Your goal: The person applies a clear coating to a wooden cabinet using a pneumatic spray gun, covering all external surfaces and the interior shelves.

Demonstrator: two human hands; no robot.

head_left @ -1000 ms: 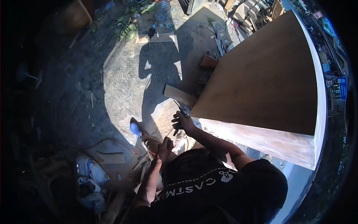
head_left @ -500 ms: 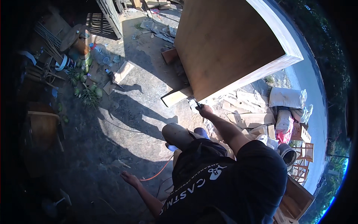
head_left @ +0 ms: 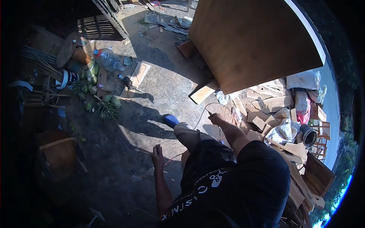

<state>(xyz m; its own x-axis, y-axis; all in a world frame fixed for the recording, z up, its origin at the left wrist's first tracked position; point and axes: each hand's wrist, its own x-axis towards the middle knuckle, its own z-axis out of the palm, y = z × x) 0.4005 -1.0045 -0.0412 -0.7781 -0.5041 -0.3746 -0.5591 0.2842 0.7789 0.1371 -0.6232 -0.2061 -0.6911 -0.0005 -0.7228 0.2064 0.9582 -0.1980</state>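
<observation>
My right hand is out in front of me on the right, closed round a small dark thing with a greenish tip, too small to name. A thin cable or hose curves near it over the concrete. Beyond that hand, apart from it, stands a large brown wooden panel or cabinet with a pale, sunlit edge. Under its near corner a light board sticks out. My left hand hangs at my left side, its fingers loosely curled, with nothing visible in it.
Wood offcuts, sacks and a dark bucket crowd the right. On the left are a large clear bottle, green fruits, a drill-like tool beside a board, and a brown wooden piece. An orange hose runs behind my leg.
My right hand has drawn back from the panel's near corner. My left hand has swung forward and inward. One leg has stepped forward, and the view has shifted.
</observation>
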